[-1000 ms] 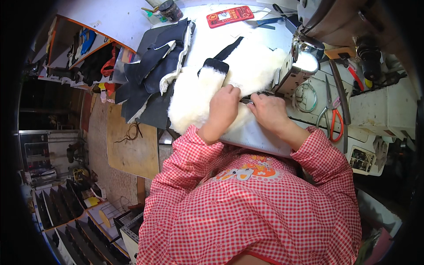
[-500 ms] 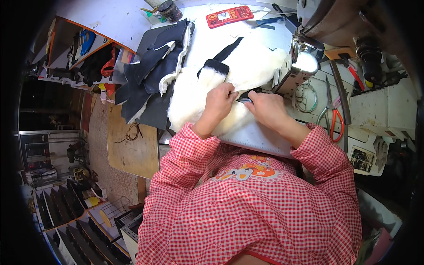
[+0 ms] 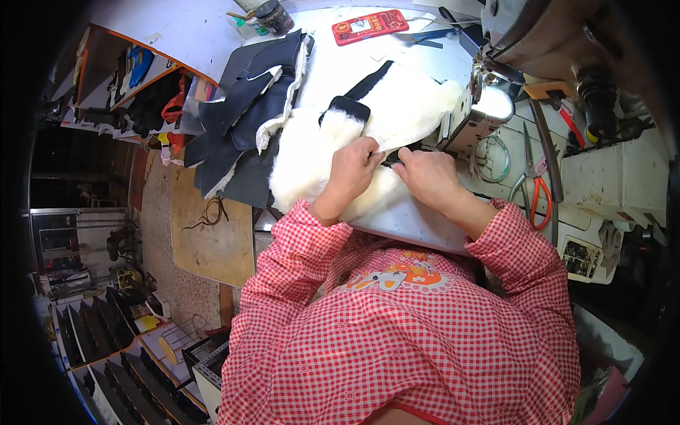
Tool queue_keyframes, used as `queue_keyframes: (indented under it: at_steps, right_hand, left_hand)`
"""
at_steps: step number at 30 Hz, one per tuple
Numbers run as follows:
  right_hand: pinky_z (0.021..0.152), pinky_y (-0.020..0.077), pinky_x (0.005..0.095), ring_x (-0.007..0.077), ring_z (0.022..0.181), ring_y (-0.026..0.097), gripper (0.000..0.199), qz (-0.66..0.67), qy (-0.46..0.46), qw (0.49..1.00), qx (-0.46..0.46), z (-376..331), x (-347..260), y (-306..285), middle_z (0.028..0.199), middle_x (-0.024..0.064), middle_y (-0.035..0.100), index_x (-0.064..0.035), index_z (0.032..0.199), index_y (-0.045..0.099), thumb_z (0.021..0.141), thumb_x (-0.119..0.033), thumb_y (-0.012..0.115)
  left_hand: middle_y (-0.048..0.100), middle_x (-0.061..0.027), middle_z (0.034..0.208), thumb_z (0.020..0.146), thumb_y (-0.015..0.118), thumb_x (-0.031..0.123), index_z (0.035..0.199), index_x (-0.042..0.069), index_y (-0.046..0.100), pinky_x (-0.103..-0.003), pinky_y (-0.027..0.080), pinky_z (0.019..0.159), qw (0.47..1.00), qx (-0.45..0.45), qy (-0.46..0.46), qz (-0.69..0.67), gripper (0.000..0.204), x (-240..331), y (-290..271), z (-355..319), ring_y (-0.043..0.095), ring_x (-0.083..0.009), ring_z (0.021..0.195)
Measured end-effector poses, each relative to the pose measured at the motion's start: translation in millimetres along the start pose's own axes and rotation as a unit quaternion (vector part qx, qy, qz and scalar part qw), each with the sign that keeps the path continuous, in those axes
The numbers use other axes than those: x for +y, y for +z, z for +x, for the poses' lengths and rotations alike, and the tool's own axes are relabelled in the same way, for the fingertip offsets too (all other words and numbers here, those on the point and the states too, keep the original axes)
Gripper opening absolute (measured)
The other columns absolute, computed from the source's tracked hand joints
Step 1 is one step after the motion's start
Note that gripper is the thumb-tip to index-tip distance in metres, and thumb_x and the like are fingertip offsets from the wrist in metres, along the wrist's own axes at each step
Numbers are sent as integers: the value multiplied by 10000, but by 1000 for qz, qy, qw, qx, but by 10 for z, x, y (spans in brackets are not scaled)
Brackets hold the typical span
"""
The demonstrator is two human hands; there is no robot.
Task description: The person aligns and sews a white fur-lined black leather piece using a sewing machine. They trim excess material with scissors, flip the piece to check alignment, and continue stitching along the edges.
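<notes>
White fleece (image 3: 301, 166) with black leather parts lies spread over the work table in front of me. My left hand (image 3: 353, 170) is closed, thumb and fingers pinching the near edge of the fleece. Close by on its right, my right hand (image 3: 429, 174) is closed too, fingers curled at the same edge. A small dark piece shows between the two hands; what the right fingers hold is mostly hidden. Beyond the left hand a black patch (image 3: 350, 108) lies over the fleece, and a black strip (image 3: 368, 81) runs away from it.
Black fleece-lined leather pieces (image 3: 248, 106) are piled at the left. A sewing machine (image 3: 471, 113) stands at the right, with orange-handled scissors (image 3: 541, 202) and a wire coil (image 3: 490, 157) near it. A red case (image 3: 368, 27) and a dark jar (image 3: 273, 17) sit at the back.
My hands stay almost in place, working at the fleece edge. The shiny dark thing by my right fingers shows less now. The whole view has shifted slightly.
</notes>
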State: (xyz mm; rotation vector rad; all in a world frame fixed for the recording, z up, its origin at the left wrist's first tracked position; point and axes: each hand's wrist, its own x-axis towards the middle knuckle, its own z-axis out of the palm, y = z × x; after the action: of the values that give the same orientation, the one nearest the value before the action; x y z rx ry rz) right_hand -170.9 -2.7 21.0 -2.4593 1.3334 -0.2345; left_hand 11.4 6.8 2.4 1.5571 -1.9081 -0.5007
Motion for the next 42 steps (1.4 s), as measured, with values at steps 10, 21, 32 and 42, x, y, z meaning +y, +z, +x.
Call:
queue_keyframes:
  at_steps: [10,21,32,42]
  right_hand:
    - [623,520,449,320,713,669,243,-16,-21,1000,10,18,55,39,782,114,672,-76,894,583,913,-318,569]
    - [626,501,483,340,719,659,267,-16,-3,1000,-15,45,46,30,737,123,663,-79,865,563,919,-340,554]
    - [629,522,463,336,720,674,282,-16,4,1000,3,28,12,40,762,132,677,-64,898,580,906,-345,568]
    - [630,528,448,315,717,681,269,-45,-14,999,-27,100,-15,27,755,118,679,-73,909,603,909,-339,564]
  left_hand:
    - [577,-169,720,819,692,115,842,2,601,-357,456,584,997,54,-36,-37,147,-37,93,-30,561,-285,616]
    - [596,-163,779,827,659,116,827,36,567,-431,459,605,997,72,4,-3,122,7,112,-68,593,-375,705]
    - [555,-194,739,839,658,96,827,13,544,-388,446,578,995,101,13,-22,142,-28,124,-46,554,-371,652]
    - [555,-186,741,833,660,90,835,18,549,-387,447,579,993,107,27,-27,133,-49,145,-60,559,-352,646]
